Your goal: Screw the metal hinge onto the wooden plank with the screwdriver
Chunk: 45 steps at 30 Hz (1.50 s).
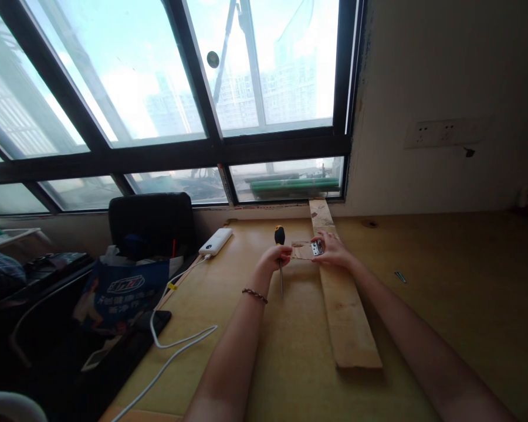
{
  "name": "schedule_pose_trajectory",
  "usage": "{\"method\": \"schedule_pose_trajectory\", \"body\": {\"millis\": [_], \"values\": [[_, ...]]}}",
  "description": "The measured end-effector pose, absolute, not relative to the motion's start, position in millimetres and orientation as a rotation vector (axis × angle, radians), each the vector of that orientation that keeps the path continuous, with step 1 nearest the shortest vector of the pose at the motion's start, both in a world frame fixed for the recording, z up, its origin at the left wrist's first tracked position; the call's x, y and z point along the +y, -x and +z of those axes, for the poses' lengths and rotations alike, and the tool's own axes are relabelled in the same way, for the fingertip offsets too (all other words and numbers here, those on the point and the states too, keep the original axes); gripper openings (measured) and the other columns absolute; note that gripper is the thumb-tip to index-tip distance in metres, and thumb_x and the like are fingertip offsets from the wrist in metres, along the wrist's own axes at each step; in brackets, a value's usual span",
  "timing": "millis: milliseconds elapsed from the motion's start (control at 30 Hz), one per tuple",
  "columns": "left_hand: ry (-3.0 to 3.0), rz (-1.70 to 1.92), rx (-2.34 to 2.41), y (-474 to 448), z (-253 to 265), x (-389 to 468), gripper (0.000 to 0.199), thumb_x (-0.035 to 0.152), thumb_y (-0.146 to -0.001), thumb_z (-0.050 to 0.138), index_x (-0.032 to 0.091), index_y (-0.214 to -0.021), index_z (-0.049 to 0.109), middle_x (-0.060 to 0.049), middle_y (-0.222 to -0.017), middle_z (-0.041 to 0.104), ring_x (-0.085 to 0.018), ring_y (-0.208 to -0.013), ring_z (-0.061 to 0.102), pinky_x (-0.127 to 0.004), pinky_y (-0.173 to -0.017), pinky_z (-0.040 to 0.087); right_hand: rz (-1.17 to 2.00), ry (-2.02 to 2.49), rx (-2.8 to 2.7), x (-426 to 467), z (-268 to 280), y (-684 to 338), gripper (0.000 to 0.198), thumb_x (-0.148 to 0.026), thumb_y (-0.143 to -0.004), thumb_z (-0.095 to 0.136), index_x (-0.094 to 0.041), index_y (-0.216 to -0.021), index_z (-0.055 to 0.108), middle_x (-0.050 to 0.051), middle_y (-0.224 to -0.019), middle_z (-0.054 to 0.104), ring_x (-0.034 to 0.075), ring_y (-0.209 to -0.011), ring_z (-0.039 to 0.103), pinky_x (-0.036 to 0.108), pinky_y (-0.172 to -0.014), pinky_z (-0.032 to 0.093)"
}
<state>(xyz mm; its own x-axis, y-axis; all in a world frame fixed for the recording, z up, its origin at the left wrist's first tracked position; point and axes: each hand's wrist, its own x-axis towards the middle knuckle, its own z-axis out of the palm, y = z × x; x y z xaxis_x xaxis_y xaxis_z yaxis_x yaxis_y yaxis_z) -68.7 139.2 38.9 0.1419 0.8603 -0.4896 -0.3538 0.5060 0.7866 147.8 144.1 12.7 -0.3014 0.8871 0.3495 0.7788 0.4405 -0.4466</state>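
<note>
My left hand (276, 258) is closed round a screwdriver (280, 235), whose dark handle points away from me and whose shaft points back toward me. The same hand's fingers also meet the left end of a small wooden block (301, 251). At the block's right end is a silvery metal hinge (317, 247). My right hand (335, 251) grips the hinge between thumb and fingers, against the block. Both hands are over a long wooden board (351, 319) or just left of it. The right fingers partly hide the hinge.
Small metal screws (400, 276) lie on the wooden table (444, 328) at right. A white power bank (216, 242) with a white cable (182, 346) is at the left edge. Beyond it are a blue bag (123, 293) and a black chair (152, 220). A window runs along the back.
</note>
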Motion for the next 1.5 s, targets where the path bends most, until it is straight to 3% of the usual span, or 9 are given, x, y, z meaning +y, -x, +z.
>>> {"method": "schedule_pose_trajectory", "body": {"millis": [133, 300, 467, 700, 800, 900, 1100, 1500], "values": [[-0.668, 1.117, 1.236, 81.4, 63.7, 133.5, 0.02, 0.004, -0.067, 0.062, 0.014, -0.072, 0.045, 0.004, -0.053, 0.051, 0.0, -0.032, 0.03, -0.016, -0.037, 0.038, 0.286, 1.382, -2.132, 144.6, 13.5, -148.4, 0.065, -0.045, -0.049, 0.075, -0.024, -0.108, 0.056, 0.007, -0.125, 0.048, 0.028, -0.114, 0.043, 0.041, -0.095, 0.032], [-0.909, 1.713, 1.029, 85.6, 127.1, 113.9, 0.037, 0.037, -0.06, 0.073, 0.017, -0.067, 0.043, 0.01, -0.05, 0.04, -0.001, -0.036, 0.035, -0.021, -0.049, 0.044, 0.307, 1.357, -2.118, 145.3, 13.9, -148.5, 0.065, -0.044, -0.048, 0.077, -0.023, -0.107, 0.058, 0.007, -0.121, 0.05, 0.027, -0.109, 0.045, 0.04, -0.093, 0.033], [-0.99, 2.098, 1.041, 50.3, 153.3, 111.0, 0.043, 0.057, -0.064, 0.06, 0.016, -0.059, 0.047, 0.004, -0.052, 0.047, -0.006, -0.048, 0.046, -0.019, -0.051, 0.039, 0.301, 1.36, -2.114, 146.5, 12.1, -148.0, 0.066, -0.044, -0.047, 0.077, -0.023, -0.107, 0.057, 0.007, -0.121, 0.05, 0.027, -0.11, 0.045, 0.04, -0.093, 0.032], [-1.103, 1.992, 1.13, 4.8, 126.0, 129.9, 0.051, 0.065, -0.066, 0.053, 0.014, -0.057, 0.055, -0.001, -0.056, 0.052, -0.008, -0.052, 0.046, -0.021, -0.053, 0.036, 0.282, 1.365, -2.129, 146.5, 12.6, -147.4, 0.068, -0.047, -0.047, 0.076, -0.024, -0.108, 0.056, 0.005, -0.119, 0.051, 0.026, -0.108, 0.046, 0.038, -0.092, 0.033], [-1.155, 1.83, 1.195, 8.7, 121.4, 133.7, 0.056, 0.067, -0.068, 0.047, 0.013, -0.058, 0.057, -0.002, -0.055, 0.053, -0.007, -0.047, 0.043, -0.021, -0.047, 0.034, 0.273, 1.362, -2.134, 146.8, 12.3, -147.9, 0.067, -0.046, -0.047, 0.076, -0.024, -0.107, 0.056, 0.005, -0.118, 0.051, 0.026, -0.107, 0.046, 0.038, -0.091, 0.033], [-1.203, 1.628, 1.239, 18.0, 119.4, 135.6, 0.053, 0.066, -0.064, 0.053, 0.013, -0.06, 0.058, -0.002, -0.055, 0.055, -0.005, -0.041, 0.038, -0.02, -0.04, 0.029, 0.262, 1.35, -2.138, 147.2, 11.5, -148.4, 0.067, -0.046, -0.048, 0.077, -0.025, -0.107, 0.056, 0.005, -0.118, 0.051, 0.025, -0.107, 0.046, 0.038, -0.091, 0.033], [-1.22, 1.36, 1.185, 31.0, 114.1, 137.4, 0.044, 0.047, -0.046, 0.076, 0.012, -0.066, 0.058, -0.007, -0.068, 0.063, -0.009, -0.052, 0.051, -0.022, -0.048, 0.043, 0.24, 1.332, -2.138, 146.7, 11.5, -148.2, 0.066, -0.045, -0.048, 0.077, -0.024, -0.107, 0.056, 0.005, -0.115, 0.054, 0.025, -0.103, 0.048, 0.038, -0.09, 0.034], [-1.24, 1.325, 1.131, 27.1, 113.0, 137.4, 0.042, 0.045, -0.049, 0.075, 0.012, -0.068, 0.058, -0.009, -0.073, 0.065, -0.012, -0.059, 0.055, -0.023, -0.05, 0.047, 0.241, 1.348, -2.142, 145.6, 12.7, -148.1, 0.068, -0.047, -0.048, 0.076, -0.022, -0.108, 0.054, 0.005, -0.116, 0.053, 0.025, -0.103, 0.048, 0.039, -0.091, 0.034]]}}
